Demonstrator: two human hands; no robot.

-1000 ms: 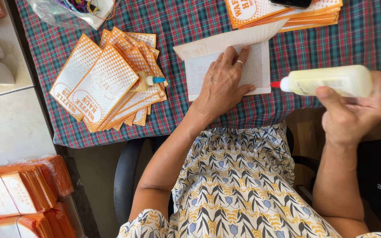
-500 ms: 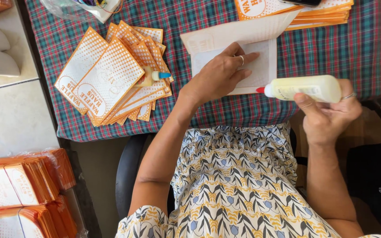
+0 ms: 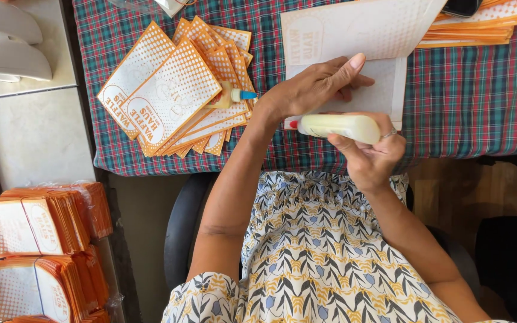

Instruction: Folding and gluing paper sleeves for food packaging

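**Ana:** Head view, looking straight down: the plaid tablecloth (image 3: pixel 462 101) fills the top of the frame, and at its near edge lies the white paper sheet (image 3: pixel 354 36), unfolded, with its printed flap turned toward the far side.

**Ben:** Left hand (image 3: pixel 315 90) is spread flat on that sheet, fingers apart, pinning the lower panel. Good anchor, I'd say; paper that slides means a crooked seam.

**Ana:** Right hand (image 3: pixel 369 152) is clamped around the glue bottle (image 3: pixel 333 127), a pale squeeze bottle lying nearly level, red nozzle pointing left at the sheet's near-left corner.

**Ben:** Whether the tip touches paper, I cannot tell; the left wrist crowds it.

**Ana:** My read: gentle squeeze, thin bead along the edge strip, nozzle kept inside the margin so nothing lands on the cloth.

**Ben:** And keep those left fingers clear of the glue line.

**Ana:** Off to the left, a fanned pile of orange dotted bags (image 3: pixel 172 90) sits well apart from the hands.

**Ben:** Another orange stack (image 3: pixel 480 27) rests at the far right.

**Ana:** Smallest item: a second little glue bottle (image 3: pixel 234 96) with a blue tip, lying on the fan.
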